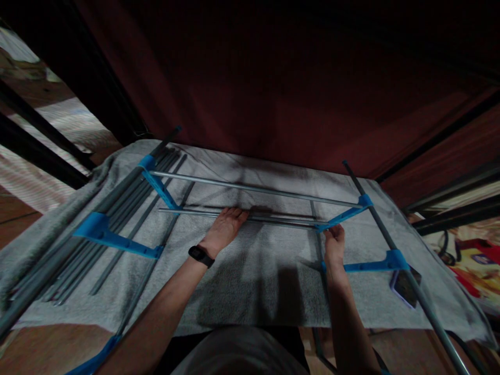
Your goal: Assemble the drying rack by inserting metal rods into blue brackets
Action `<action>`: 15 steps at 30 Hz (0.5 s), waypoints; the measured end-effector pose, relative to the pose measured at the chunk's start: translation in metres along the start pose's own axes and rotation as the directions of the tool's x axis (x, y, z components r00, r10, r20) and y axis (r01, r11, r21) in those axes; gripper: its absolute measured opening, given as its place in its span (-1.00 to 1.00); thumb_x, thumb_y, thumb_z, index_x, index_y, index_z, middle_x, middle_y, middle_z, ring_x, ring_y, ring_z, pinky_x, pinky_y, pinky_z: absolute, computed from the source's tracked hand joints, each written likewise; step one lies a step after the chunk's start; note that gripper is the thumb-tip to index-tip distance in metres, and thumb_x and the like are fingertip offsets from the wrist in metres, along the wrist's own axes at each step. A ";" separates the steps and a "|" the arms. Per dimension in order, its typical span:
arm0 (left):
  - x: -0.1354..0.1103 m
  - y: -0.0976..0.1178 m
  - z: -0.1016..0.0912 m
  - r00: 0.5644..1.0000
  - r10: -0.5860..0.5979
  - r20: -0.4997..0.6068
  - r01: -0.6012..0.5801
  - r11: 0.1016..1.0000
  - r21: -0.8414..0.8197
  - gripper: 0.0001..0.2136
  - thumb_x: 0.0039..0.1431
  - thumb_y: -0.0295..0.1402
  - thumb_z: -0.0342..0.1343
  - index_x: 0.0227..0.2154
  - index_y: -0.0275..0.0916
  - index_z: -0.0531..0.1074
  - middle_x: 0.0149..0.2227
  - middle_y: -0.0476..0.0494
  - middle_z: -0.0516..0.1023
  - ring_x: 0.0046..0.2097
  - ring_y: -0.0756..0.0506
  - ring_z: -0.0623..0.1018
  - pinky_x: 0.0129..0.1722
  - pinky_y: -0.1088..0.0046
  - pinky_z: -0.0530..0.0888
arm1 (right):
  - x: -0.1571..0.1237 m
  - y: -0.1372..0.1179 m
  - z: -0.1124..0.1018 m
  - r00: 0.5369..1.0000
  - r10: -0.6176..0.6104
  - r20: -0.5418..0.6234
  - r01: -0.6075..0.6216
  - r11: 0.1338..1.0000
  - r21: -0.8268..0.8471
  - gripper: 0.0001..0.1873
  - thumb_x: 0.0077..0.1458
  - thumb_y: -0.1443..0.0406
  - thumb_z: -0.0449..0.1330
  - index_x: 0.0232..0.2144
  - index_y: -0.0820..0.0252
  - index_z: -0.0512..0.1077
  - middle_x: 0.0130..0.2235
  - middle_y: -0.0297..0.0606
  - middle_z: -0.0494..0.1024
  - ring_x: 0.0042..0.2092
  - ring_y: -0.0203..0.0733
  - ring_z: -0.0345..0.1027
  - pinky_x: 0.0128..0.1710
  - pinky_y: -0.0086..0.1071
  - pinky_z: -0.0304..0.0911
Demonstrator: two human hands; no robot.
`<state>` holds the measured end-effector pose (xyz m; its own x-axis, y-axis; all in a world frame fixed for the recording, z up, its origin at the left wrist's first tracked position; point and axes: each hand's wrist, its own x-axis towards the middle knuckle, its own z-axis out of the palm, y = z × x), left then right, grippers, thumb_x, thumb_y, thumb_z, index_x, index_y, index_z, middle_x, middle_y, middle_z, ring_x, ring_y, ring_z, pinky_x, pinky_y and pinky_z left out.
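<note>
My left hand (227, 228), with a black band on its wrist, has its fingers wrapped over a thin metal tube (195, 212). This tube runs across the middle of a rack frame. At its right end, my right hand (335, 240) pinches the tip of a blue plastic bracket (346, 214); the exact grip is partly hidden. Behind both hands a second crossbar (250, 186) joins the left bracket (160, 187) to the right one. Nearer to me are two more brackets, one on the left (117, 240) and one on the right (375, 266).
Several loose grey tubes (128, 208) lie on the left of the grey towel-like cloth (242, 281). A phone (404, 289) rests by the right upright pole (385, 229). Dark red fabric (273, 104) hangs behind. Colourful packaging (478, 265) is at the far right.
</note>
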<state>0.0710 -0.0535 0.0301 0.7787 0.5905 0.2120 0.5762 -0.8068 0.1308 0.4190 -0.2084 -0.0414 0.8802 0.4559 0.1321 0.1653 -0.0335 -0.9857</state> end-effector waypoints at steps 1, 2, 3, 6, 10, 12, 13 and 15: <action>0.000 0.000 0.000 1.000 -0.001 -0.008 0.001 1.000 -0.012 -0.64 0.34 -0.50 -0.08 0.12 -0.22 0.43 -0.06 -0.27 0.55 -0.01 -0.17 0.51 0.07 0.21 0.35 | 0.001 0.000 0.000 1.000 -0.005 0.008 0.005 1.000 0.003 -0.46 -0.14 0.20 0.18 -0.02 0.10 0.34 -0.03 -0.26 0.51 0.03 -0.14 0.38 0.18 -0.12 0.18; 0.000 -0.001 0.001 1.000 -0.009 -0.017 0.008 1.000 -0.024 -0.66 0.35 -0.47 -0.08 0.11 -0.22 0.44 -0.07 -0.26 0.55 -0.02 -0.17 0.51 0.06 0.21 0.36 | 0.001 0.000 0.000 1.000 -0.008 0.013 0.008 1.000 0.009 -0.48 -0.14 0.20 0.18 -0.04 0.10 0.35 -0.05 -0.28 0.51 0.01 -0.15 0.38 0.17 -0.13 0.19; 0.000 -0.002 0.001 0.999 -0.020 -0.026 0.020 0.999 -0.035 -0.68 0.37 -0.42 -0.07 0.09 -0.21 0.45 -0.08 -0.26 0.56 -0.03 -0.16 0.52 0.05 0.22 0.37 | 0.002 0.001 0.000 1.000 -0.009 0.015 0.009 1.000 0.015 -0.49 -0.14 0.20 0.18 -0.05 0.09 0.35 -0.07 -0.29 0.51 0.00 -0.15 0.38 0.16 -0.13 0.20; 0.000 -0.004 0.000 0.998 -0.049 -0.045 0.047 0.998 -0.047 -0.71 0.39 -0.30 -0.04 0.04 -0.19 0.48 -0.12 -0.22 0.57 -0.04 -0.16 0.52 0.02 0.24 0.39 | 0.003 0.001 0.000 1.000 -0.002 0.010 0.002 1.000 0.028 -0.50 -0.16 0.20 0.20 -0.07 0.07 0.35 -0.09 -0.32 0.50 -0.03 -0.17 0.39 0.13 -0.15 0.22; -0.003 -0.005 -0.002 0.997 -0.049 -0.052 0.048 0.999 -0.024 -0.71 0.40 -0.27 -0.06 0.02 -0.18 0.50 -0.15 -0.21 0.57 -0.07 -0.17 0.52 -0.01 0.24 0.38 | 0.006 0.004 -0.002 1.000 0.019 0.007 -0.019 1.000 0.025 -0.50 -0.17 0.18 0.23 -0.09 0.08 0.35 -0.11 -0.32 0.49 -0.04 -0.17 0.38 0.13 -0.16 0.22; -0.006 -0.005 -0.002 0.996 -0.067 -0.056 0.064 0.997 -0.053 -0.69 0.41 -0.25 -0.08 0.04 -0.19 0.49 -0.14 -0.21 0.57 -0.07 -0.16 0.52 -0.02 0.24 0.38 | 0.003 0.007 -0.003 0.998 0.050 -0.035 -0.049 0.999 0.019 -0.43 -0.19 0.18 0.25 -0.05 0.07 0.32 -0.06 -0.30 0.47 -0.02 -0.17 0.37 0.15 -0.15 0.22; -0.008 -0.006 -0.002 0.995 -0.076 -0.057 0.072 0.995 -0.074 -0.68 0.42 -0.24 -0.09 0.05 -0.19 0.49 -0.14 -0.21 0.57 -0.08 -0.16 0.52 -0.03 0.25 0.38 | -0.001 0.009 -0.003 0.995 0.073 -0.071 -0.072 0.997 0.024 -0.39 -0.20 0.18 0.26 -0.01 0.05 0.30 -0.03 -0.29 0.45 0.00 -0.17 0.36 0.15 -0.14 0.22; -0.014 -0.006 -0.001 0.994 -0.094 -0.058 0.087 0.990 -0.108 -0.67 0.42 -0.23 -0.10 0.04 -0.20 0.49 -0.15 -0.21 0.58 -0.10 -0.15 0.53 -0.04 0.25 0.38 | -0.014 0.012 -0.002 0.983 0.131 -0.128 -0.124 0.990 0.063 -0.32 -0.23 0.18 0.29 0.03 0.01 0.28 0.02 -0.30 0.43 0.01 -0.16 0.36 0.16 -0.12 0.24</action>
<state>0.0566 -0.0572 0.0269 0.7054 0.6615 0.2548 0.6116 -0.7496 0.2528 0.4094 -0.2165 -0.0547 0.9439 0.3298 0.0137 0.0263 -0.0336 -0.9991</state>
